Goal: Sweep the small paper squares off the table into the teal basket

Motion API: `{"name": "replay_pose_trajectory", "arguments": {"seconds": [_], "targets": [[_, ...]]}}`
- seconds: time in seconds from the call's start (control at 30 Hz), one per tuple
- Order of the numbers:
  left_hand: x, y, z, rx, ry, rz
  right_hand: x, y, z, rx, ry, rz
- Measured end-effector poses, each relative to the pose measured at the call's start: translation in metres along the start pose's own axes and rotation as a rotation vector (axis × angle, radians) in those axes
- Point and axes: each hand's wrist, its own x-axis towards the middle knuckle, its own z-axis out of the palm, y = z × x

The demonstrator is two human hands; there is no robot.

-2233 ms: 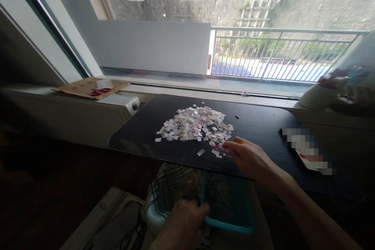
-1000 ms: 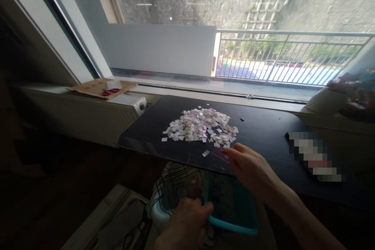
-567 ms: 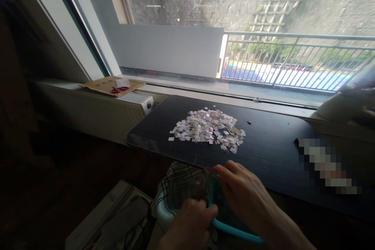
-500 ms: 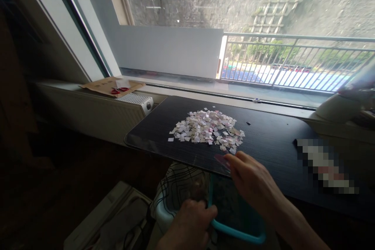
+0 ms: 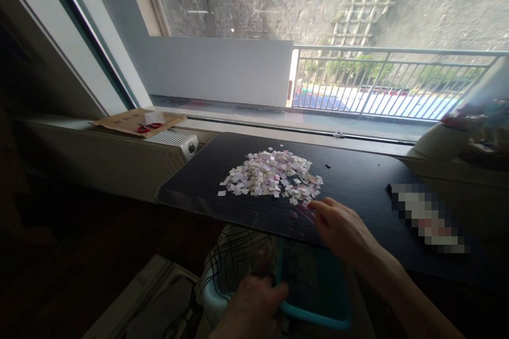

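Note:
A heap of small square paper scraps [image 5: 270,172], white and pale pink, lies on the dark tabletop [image 5: 350,175]. My right hand [image 5: 338,225] is at the heap's near right edge, its fingers pinched on a thin, translucent pinkish sheet [image 5: 305,212] that meets the tabletop. Lower down, my left hand [image 5: 252,296] is closed on the rim of a teal bin [image 5: 314,315] below the table's front edge. The bin's inside is dim, with some pale bits faintly visible. Most of my left fingers are hidden.
Red-handled scissors [image 5: 149,127] rest on brown paper [image 5: 115,122] atop the radiator [image 5: 175,143]. A blurred-out flat object [image 5: 427,217] lies on the table's right. Checked cloth [image 5: 222,259] drapes beside the bin; a pale box [image 5: 139,296] stands lower left. The window is behind the table.
My right hand has moved slightly forward with the pinkish sheet, toward the near edge of the heap. My left hand stays on the bin's rim. The view has shifted a little to the right.

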Motion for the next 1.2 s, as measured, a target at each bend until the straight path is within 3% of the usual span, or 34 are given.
{"name": "replay_pose_trajectory", "arguments": {"seconds": [0.27, 0.5, 0.57, 0.7, 0.83, 1.2], "targets": [[-0.002, 0.000, 0.002, 0.007, 0.025, 0.015, -0.005, -0.015, 0.002, 0.009, -0.006, 0.006], [-0.002, -0.002, 0.007, 0.020, 0.038, 0.002, -0.024, -0.056, 0.012, 0.171, -0.087, -0.148], [-0.002, -0.002, 0.008, 0.015, 0.047, 0.003, -0.021, -0.050, 0.010, 0.185, -0.062, -0.141], [-0.001, -0.002, 0.006, 0.004, 0.039, 0.004, 0.004, -0.016, 0.004, 0.078, 0.083, 0.011], [0.001, 0.001, 0.005, 0.008, 0.024, -0.024, 0.016, 0.004, 0.001, 0.037, 0.018, 0.035], [-0.001, 0.003, 0.004, 0.034, 0.025, -0.033, -0.003, 0.005, -0.011, 0.045, -0.031, 0.049]]}}
